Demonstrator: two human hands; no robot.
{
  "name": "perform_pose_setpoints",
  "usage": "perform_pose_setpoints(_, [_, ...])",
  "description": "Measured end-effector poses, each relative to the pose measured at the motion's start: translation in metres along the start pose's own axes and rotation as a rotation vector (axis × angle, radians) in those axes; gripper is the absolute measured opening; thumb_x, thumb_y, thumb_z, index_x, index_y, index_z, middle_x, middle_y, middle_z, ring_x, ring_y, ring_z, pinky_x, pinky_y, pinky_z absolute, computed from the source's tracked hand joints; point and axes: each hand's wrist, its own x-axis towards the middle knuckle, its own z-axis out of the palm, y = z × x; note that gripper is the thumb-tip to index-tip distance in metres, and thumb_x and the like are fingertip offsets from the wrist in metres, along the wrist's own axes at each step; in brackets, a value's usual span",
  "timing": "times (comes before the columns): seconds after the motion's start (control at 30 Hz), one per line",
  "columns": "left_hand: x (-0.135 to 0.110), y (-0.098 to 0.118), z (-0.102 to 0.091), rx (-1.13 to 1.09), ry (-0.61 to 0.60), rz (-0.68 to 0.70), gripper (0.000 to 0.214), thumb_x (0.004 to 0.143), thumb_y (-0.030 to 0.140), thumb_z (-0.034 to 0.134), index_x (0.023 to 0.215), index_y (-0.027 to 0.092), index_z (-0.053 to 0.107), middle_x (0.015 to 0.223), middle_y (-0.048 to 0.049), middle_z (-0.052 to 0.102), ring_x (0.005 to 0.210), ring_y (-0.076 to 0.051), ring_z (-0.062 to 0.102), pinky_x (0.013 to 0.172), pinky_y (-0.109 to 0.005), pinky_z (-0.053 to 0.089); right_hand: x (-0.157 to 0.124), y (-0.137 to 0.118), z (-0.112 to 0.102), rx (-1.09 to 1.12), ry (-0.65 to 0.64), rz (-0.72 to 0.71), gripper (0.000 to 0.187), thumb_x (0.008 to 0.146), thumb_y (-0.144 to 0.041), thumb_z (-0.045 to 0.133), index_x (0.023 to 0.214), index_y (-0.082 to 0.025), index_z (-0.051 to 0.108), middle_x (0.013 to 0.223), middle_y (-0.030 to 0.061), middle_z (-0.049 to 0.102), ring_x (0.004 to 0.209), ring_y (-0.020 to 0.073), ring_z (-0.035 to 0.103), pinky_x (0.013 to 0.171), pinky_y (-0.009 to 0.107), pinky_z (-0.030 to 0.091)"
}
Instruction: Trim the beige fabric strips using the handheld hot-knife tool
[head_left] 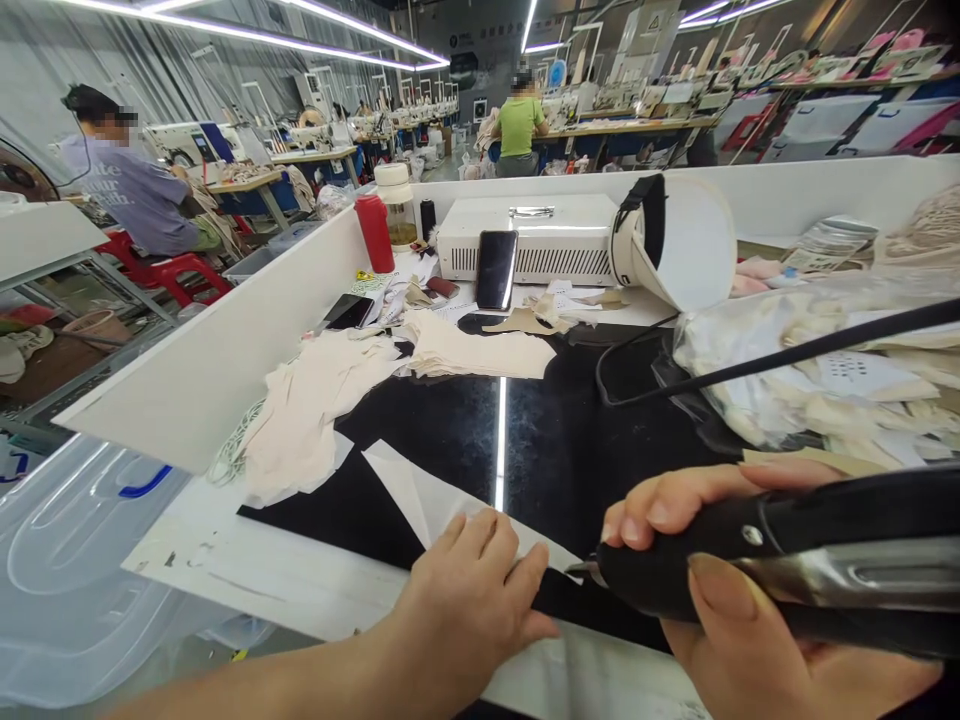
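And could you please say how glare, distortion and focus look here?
Head view: overhead tube lights show as bright bars, and a white streak glares on the glossy black surface; head view: the wide lens seems to enlarge the right hand and black tool; head view: background sewing machines look soft.

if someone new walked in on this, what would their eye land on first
Probably the bulky black tool gripped in the right hand at the lower right, its metal tip at the right end of a white piece that the left hand presses onto the glossy black surface. Next might be the red cup at the back left and the big white cone-shaped object toward the back right.
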Motion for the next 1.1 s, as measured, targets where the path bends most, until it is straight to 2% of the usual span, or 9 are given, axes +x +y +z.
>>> perform_pose_setpoints(0.2, [-0.01, 0.007, 0.012, 0.073, 0.046, 0.008, 0.071, 0.11, 0.078, 0.071, 0.142, 0.016, 0.073, 0.128, -0.016, 0.084, 0.12, -0.033, 0.082, 0.107, -0.044, 0.067, 0.002, 0.001, -0.003, -0.002, -0.008, 0.065, 0.04, 0.095, -0.043, 0.101, 0.121, -0.035, 0.072, 0.083, -0.0034, 0.074, 0.067, 0.0229, 0.073, 0.066, 0.042, 0.073])
perform_pose_setpoints(0.37, [-0.016, 0.01, 0.018, 0.084, 0.052, 0.005, 0.078, 0.105, 0.08, 0.075, 0.146, 0.014, 0.072, 0.133, -0.0189, 0.084, 0.126, -0.035, 0.081, 0.112, -0.046, 0.066, 0.021, 0.006, 0.014, 0.127, 0.032, 0.002, 0.045, 0.089, -0.043, 0.106, 0.116, -0.033, 0.072, 0.079, -0.0057, 0.071, 0.061, 0.021, 0.07, 0.059, 0.038, 0.07])
perform_pose_setpoints(0.6, [-0.016, 0.01, 0.022, 0.073, 0.074, 0.009, 0.08, 0.106, 0.08, 0.075, 0.147, 0.011, 0.072, 0.133, -0.0197, 0.084, 0.126, -0.036, 0.081, 0.112, -0.047, 0.065, 0.029, 0.028, 0.028, 0.172, -0.014, 0.023, 0.043, 0.092, -0.044, 0.104, 0.118, -0.032, 0.072, 0.084, -0.0052, 0.072, 0.064, 0.0191, 0.072, 0.059, 0.034, 0.067])
perform_pose_setpoints(0.93, [-0.017, 0.01, 0.025, 0.052, 0.071, 0.011, 0.075, 0.111, 0.076, 0.071, 0.148, 0.011, 0.071, 0.134, -0.0197, 0.082, 0.127, -0.036, 0.08, 0.114, -0.048, 0.063, 0.03, 0.028, 0.032, 0.162, -0.015, 0.011, 0.037, 0.094, -0.037, 0.102, 0.117, -0.031, 0.074, 0.081, -0.0046, 0.075, 0.062, 0.0192, 0.072, 0.057, 0.034, 0.066])
perform_pose_setpoints(1.1, [-0.016, 0.008, 0.023, 0.058, 0.109, 0.013, 0.071, 0.113, 0.076, 0.068, 0.144, 0.012, 0.073, 0.132, -0.0182, 0.083, 0.125, -0.034, 0.08, 0.112, -0.045, 0.064, 0.034, 0.033, 0.041, 0.215, 0.001, -0.02, 0.04, 0.092, -0.041, 0.104, 0.117, -0.032, 0.074, 0.081, -0.004, 0.076, 0.059, 0.0193, 0.071, 0.053, 0.033, 0.064])
